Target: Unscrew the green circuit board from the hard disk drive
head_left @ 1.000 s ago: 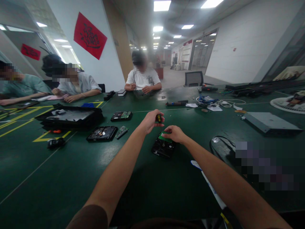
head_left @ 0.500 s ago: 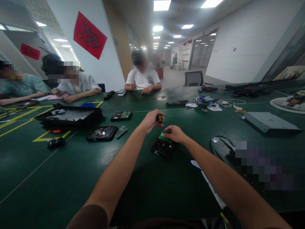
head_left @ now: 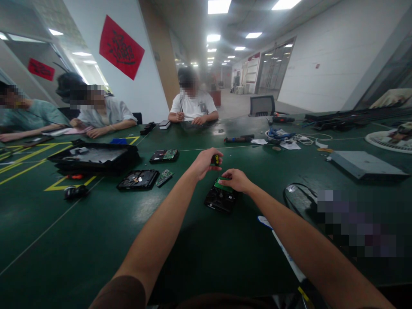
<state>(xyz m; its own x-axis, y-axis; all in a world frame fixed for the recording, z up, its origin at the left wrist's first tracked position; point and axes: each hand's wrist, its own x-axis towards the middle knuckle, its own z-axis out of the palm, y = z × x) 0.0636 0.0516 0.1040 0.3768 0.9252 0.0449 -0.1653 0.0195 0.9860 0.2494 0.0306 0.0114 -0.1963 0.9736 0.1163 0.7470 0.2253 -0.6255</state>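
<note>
My left hand (head_left: 203, 162) is closed around the black-and-yellow handle of a small screwdriver (head_left: 214, 160), held upright just above a black hard drive (head_left: 219, 199) lying on the green table (head_left: 96, 223). My right hand (head_left: 236, 180) rests on the far end of that drive, fingers pressing on its green circuit board (head_left: 222, 185). Both forearms stretch forward from the bottom of the view.
Two more opened hard drives (head_left: 138, 180) (head_left: 164, 156) and a loose circuit board (head_left: 165, 177) lie to the left, near a black tray (head_left: 93, 157). A grey flat case (head_left: 365, 165) and cables (head_left: 289, 136) sit to the right. Three people sit at the far and left sides.
</note>
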